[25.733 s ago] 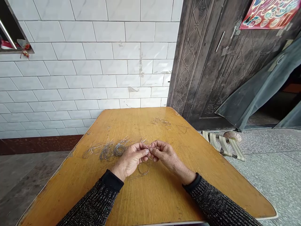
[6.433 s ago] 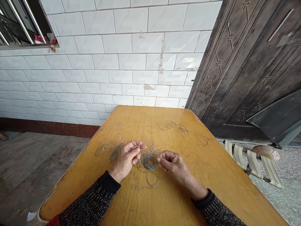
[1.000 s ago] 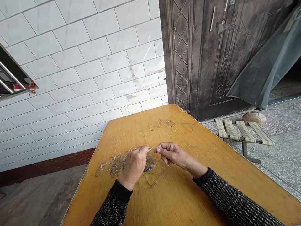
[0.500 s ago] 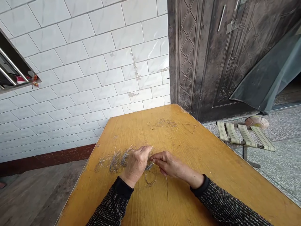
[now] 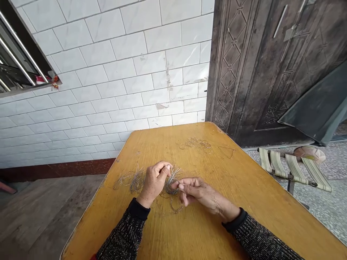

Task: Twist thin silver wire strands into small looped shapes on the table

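My left hand point(image 5: 155, 180) is closed, thumb and forefinger pinched together on a thin metal wire just above a bundle of coiled wire point(image 5: 171, 186). Close on its right, my right hand point(image 5: 196, 192) also pinches wire at the bundle's edge, its other fingers curled. The wire between the fingertips is too fine to follow. Left of my left hand lie more tangled wire coils point(image 5: 137, 180), partly hidden by it. A single wire loop point(image 5: 176, 205) rests on the table below the bundle.
The yellow wooden table point(image 5: 189, 231) carries several thin wire rings point(image 5: 197, 143) and a bent wire point(image 5: 229, 151) farther back. A white tiled wall point(image 5: 108, 90) and a dark door point(image 5: 244, 90) stand behind. A strap-topped folding stool point(image 5: 294, 168) and a ball point(image 5: 310, 154) are at right.
My hands have shifted slightly, with the left fingers turned so the pinch shows. The wire end hanging under my right hand is no longer visible. The view has swung left.
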`<state>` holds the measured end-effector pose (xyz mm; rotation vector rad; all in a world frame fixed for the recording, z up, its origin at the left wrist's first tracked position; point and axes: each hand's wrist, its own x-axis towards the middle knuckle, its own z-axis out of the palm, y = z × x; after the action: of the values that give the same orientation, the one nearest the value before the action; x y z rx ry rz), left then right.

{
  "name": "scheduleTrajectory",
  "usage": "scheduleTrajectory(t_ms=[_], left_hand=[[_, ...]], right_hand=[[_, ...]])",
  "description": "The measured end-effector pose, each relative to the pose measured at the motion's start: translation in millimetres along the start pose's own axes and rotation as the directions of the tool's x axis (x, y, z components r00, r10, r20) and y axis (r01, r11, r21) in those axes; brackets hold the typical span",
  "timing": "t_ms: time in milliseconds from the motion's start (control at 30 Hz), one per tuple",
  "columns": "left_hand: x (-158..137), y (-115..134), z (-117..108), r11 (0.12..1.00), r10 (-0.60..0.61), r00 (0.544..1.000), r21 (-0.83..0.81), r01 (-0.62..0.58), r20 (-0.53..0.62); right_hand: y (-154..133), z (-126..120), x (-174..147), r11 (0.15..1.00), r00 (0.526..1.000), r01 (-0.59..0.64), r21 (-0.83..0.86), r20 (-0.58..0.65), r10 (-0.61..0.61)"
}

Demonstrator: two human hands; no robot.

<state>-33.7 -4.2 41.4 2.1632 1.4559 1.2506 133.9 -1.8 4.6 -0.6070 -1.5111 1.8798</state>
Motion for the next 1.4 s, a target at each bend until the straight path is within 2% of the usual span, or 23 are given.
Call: scheduleTrajectory(t_ms=[133, 367, 600, 867, 1200, 1400], left_hand=[[-4, 3, 4, 1.0, 0.001, 1.0, -0.003, -0.001, -0.02], [-10, -1, 16, 0.999, 0.007, 1.0, 0.036, -0.006, -0.026], [-6, -9, 7, 0.998, -0.053, 0.995, -0.044, 0.05, -0.08], [-6, -13, 9, 0.996, -0.065, 0.996, -0.061, 0.061, -0.064], [-2, -28, 4, 0.986, -0.139, 0.979, -0.115, 0.122, -0.152], [-2, -31, 4, 0.981, -0.163, 0.976, -0.13, 0.144, -0.148]], right_hand=[[8, 3, 3, 0.997, 0.998, -0.061, 0.038, 0.03, 0.06], [21, 9, 7, 0.98, 0.98, -0.197, 0.001, -0.027, 0.197], [20, 18, 5, 0.988, 0.986, -0.152, 0.031, -0.061, 0.154], [24, 18, 6, 0.98, 0.98, -0.197, 0.024, -0.037, 0.198], [23, 19, 5, 0.98, 0.98, -0.187, 0.064, -0.052, 0.19], [24, 20, 3, 0.97, 0.973, -0.227, 0.08, -0.027, 0.23]])
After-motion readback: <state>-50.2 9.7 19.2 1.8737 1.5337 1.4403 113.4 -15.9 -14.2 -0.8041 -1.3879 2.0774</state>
